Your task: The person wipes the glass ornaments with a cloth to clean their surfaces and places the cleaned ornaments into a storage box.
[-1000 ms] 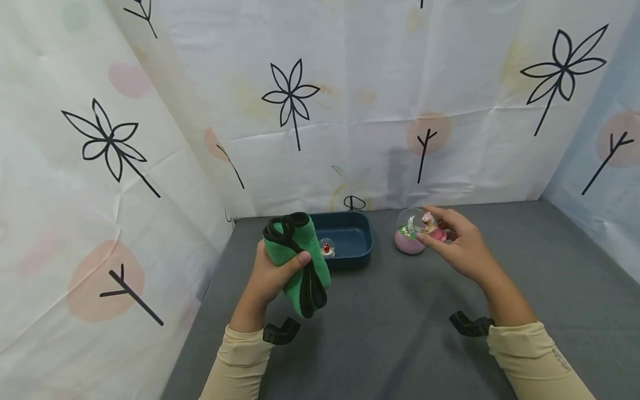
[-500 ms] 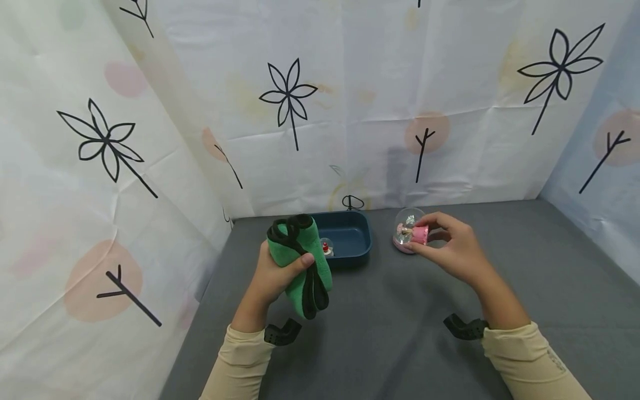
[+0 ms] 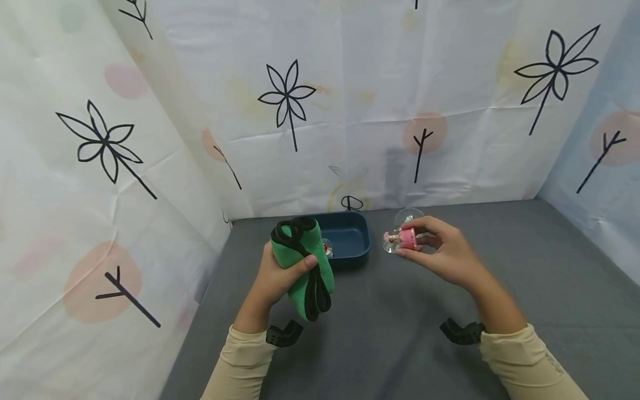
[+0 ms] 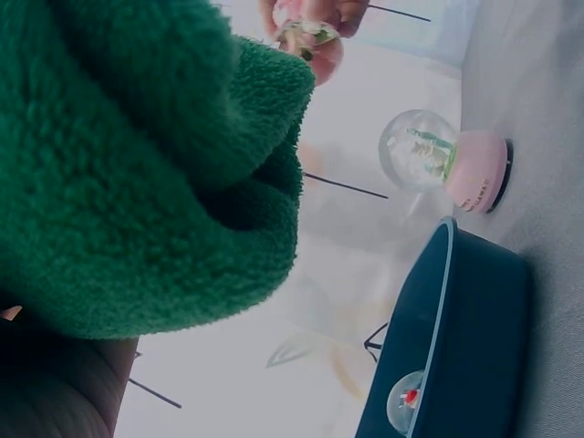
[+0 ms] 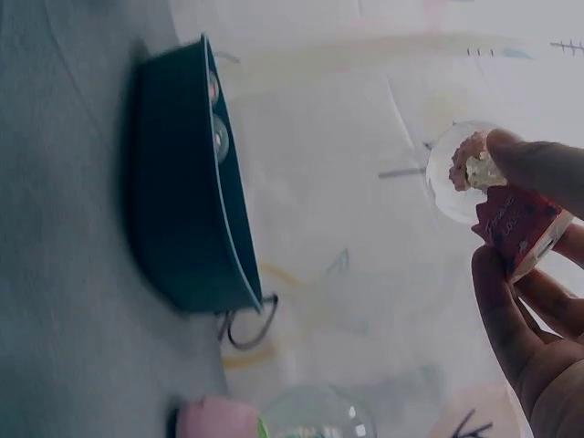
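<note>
In the head view my left hand (image 3: 272, 280) grips a folded green towel (image 3: 299, 266) with black edging, raised above the table. My right hand (image 3: 447, 250) pinches a small snow globe (image 5: 522, 228) by its pink-red base. That globe lies sideways in the air, its clear dome pointing left; a pink figure shows inside. Behind it, a second snow globe (image 4: 476, 172) with a pale pink base stands upright on the table, partly hidden in the head view. A dark blue bin (image 3: 356, 239) sits behind the towel, with small globes (image 5: 220, 139) inside.
Grey cloth covers the table (image 3: 380, 333). A white printed curtain (image 3: 380, 111) rises close behind the bin, with further curtain panels at both sides. A thin black wire loop (image 5: 251, 333) shows by the bin's far side.
My right hand has moved slightly left with the snow globe, turning it so its dome points left and its base shows. The left hand and towel have shifted only slightly right.
</note>
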### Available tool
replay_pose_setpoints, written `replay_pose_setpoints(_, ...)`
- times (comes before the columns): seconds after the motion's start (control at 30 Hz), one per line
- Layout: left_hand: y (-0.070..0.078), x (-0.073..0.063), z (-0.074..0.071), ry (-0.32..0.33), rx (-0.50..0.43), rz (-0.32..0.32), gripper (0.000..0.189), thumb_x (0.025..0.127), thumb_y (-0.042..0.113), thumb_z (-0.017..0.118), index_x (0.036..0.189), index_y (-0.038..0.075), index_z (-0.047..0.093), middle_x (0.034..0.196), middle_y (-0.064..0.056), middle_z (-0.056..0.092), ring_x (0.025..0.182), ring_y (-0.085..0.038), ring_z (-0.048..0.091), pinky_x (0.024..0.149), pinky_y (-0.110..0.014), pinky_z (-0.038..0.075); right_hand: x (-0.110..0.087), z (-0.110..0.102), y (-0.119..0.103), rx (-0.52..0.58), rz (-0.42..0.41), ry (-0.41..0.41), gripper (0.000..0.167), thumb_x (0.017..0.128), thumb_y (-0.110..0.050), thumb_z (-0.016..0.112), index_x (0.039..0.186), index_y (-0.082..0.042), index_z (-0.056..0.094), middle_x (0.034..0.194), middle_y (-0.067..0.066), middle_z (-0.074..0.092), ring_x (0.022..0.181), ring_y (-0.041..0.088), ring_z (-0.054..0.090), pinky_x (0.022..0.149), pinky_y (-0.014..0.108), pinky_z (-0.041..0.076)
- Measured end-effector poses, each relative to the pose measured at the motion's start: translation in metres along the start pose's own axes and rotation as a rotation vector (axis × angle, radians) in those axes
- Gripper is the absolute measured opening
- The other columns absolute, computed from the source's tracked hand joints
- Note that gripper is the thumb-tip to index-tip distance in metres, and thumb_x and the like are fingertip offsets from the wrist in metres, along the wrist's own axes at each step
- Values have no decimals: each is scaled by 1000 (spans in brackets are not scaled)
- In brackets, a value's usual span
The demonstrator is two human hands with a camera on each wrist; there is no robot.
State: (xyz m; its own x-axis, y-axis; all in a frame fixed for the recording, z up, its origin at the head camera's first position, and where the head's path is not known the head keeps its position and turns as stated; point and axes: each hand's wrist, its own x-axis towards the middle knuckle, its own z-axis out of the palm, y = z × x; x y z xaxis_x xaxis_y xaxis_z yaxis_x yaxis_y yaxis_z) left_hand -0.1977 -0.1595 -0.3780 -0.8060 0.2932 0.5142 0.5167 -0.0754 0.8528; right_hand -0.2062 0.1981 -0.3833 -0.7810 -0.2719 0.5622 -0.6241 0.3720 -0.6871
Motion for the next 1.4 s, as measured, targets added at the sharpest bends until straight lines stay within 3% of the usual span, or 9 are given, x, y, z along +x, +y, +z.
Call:
replay_pose_setpoints(0.2, -1, 1, 5, -3, 37, -24, 40, 93, 26, 85, 117, 0, 69, 98, 0, 77, 85, -17, 78, 77, -37, 66, 1, 15, -14, 96, -14, -47, 49, 80, 3, 91, 124, -7, 71, 117, 7, 69, 100, 12, 69, 90, 17, 60)
replay_pose_setpoints(0.5, -6, 1, 11, -65, 53, -8, 32, 95, 23, 83, 112, 1, 68, 94, 0, 75, 81, -17, 77, 73, -37, 66, 7, 41, -37, 231, -127, -100, 52, 79, 4, 92, 125, -10, 71, 119, 6, 68, 105, 15, 69, 93, 26, 63)
replay_pose_setpoints(0.87, -7, 2, 18, -123, 81, 24, 38, 95, 25, 82, 124, 5, 68, 104, -17, 74, 88, -14, 76, 78, -36, 67, 19, 64, -55, 257, -241, -57, 52, 77, 5, 92, 124, -4, 72, 120, 10, 67, 109, 15, 66, 88, 28, 65)
replay_pose_setpoints(1.2, -7, 1, 17, -114, 90, 7, 38, 95, 23, 82, 127, 8, 67, 109, -15, 73, 88, -17, 75, 79, -38, 67, 22, 77, -60, 215, -263, -39, 47, 78, 4, 92, 121, -7, 75, 119, 9, 62, 106, 16, 65, 84, 27, 65)
replay_pose_setpoints(1.4, -7, 2, 15, -106, 85, 5, 35, 95, 23, 82, 124, 8, 69, 107, -15, 74, 88, -17, 76, 79, -38, 67, 20, 74, -61, 262, -258, -93, 47, 82, 11, 84, 125, -3, 73, 121, 11, 58, 107, 17, 64, 88, 29, 65)
